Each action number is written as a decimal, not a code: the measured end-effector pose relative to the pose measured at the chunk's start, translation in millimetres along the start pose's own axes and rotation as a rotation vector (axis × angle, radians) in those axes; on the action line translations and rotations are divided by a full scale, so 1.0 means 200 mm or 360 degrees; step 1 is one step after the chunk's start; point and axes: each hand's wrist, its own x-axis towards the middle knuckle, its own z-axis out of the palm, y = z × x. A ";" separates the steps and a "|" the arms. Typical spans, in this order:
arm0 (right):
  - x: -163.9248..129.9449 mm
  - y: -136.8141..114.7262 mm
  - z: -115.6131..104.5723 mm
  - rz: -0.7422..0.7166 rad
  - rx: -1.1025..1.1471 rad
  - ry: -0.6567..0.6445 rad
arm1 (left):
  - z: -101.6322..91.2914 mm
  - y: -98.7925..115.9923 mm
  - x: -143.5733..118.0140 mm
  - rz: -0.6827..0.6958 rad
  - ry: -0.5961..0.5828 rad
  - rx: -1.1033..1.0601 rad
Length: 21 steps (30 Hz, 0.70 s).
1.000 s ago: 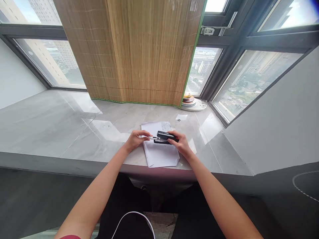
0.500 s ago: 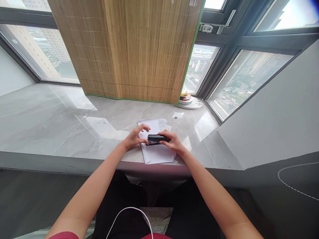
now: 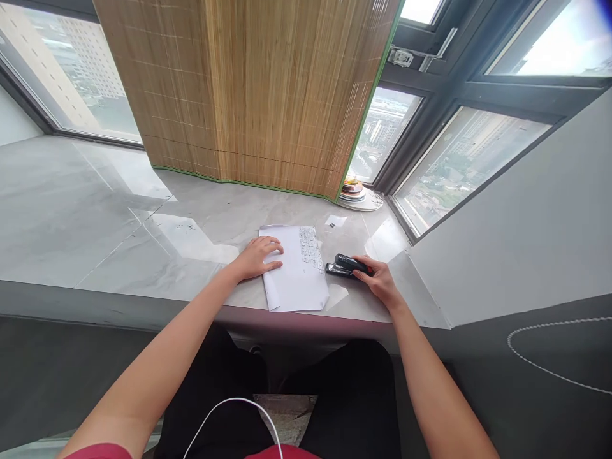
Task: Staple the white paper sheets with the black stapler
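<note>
A small stack of white paper sheets lies on the grey stone sill near its front edge, with a block of print at its upper right. My left hand rests flat on the sheets' left side, fingers apart. A black stapler lies on the sill just right of the paper. My right hand grips the stapler's rear end.
A bamboo blind hangs down to the sill behind the paper. A stack of plates stands at the back right corner by the window. A small paper scrap lies beyond the stapler. A grey wall closes the right side.
The stapler was held over the paper by both hands. My right hand has carried it to the right and set it on the sill; my left hand has dropped flat onto the paper.
</note>
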 end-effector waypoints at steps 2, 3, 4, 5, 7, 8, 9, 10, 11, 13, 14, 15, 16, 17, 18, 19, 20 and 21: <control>0.01 -0.02 0.02 -0.0010 0.0018 -0.0075 | 0.00 -0.01 0.00 -0.0003 -0.0022 0.0027; 0.01 -0.03 0.04 -0.0017 0.0025 -0.0116 | 0.00 -0.01 0.00 -0.0005 -0.0027 0.0035; 0.02 -0.04 0.05 -0.0024 0.0029 -0.0156 | 0.00 0.00 0.00 -0.0007 -0.0027 0.0035; 0.03 -0.05 0.06 -0.0029 0.0027 -0.0193 | 0.00 0.00 0.00 -0.0009 -0.0021 0.0027; 0.04 -0.07 0.09 -0.0035 0.0006 -0.0247 | 0.00 0.00 0.00 -0.0009 0.0004 0.0004; 0.04 -0.08 0.11 -0.0039 -0.0010 -0.0255 | 0.00 0.01 0.00 -0.0007 0.0021 -0.0005; 0.05 -0.10 0.12 -0.0045 -0.0028 -0.0251 | 0.00 0.01 0.00 0.0002 0.0034 -0.0012; 0.05 -0.11 0.14 -0.0062 -0.0047 -0.0237 | 0.00 0.01 0.00 0.0022 0.0042 -0.0018; 0.05 -0.12 0.16 -0.0095 -0.0066 -0.0212 | -0.01 0.02 0.00 0.0059 0.0040 -0.0025; 0.05 -0.15 0.21 -0.0217 -0.0119 -0.0142 | -0.01 0.05 -0.01 0.0186 0.0014 -0.0066; 0.05 -0.16 0.24 -0.0293 -0.0164 -0.0113 | -0.01 0.06 -0.01 0.0262 -0.0006 -0.0104; 0.06 -0.17 0.26 -0.0366 -0.0219 -0.0090 | -0.01 0.08 -0.01 0.0332 -0.0026 -0.0151; 0.06 -0.18 0.28 -0.0430 -0.0282 -0.0072 | -0.01 0.10 -0.01 0.0389 -0.0043 -0.0207; 0.06 -0.18 0.30 -0.0479 -0.0345 -0.0061 | -0.01 0.13 -0.01 0.0435 -0.0061 -0.0267; 0.07 -0.18 0.31 -0.0517 -0.0397 -0.0052 | -0.01 0.15 -0.01 0.0471 -0.0081 -0.0328; 0.07 -0.18 0.32 -0.0543 -0.0435 -0.0043 | 0.00 0.17 0.00 0.0502 -0.0107 -0.0383; 0.07 -0.18 0.32 -0.0563 -0.0462 -0.0037 | 0.01 0.19 0.00 0.0531 -0.0143 -0.0424; 0.07 -0.18 0.33 -0.0581 -0.0484 -0.0043 | 0.02 0.20 0.01 0.0554 -0.0186 -0.0445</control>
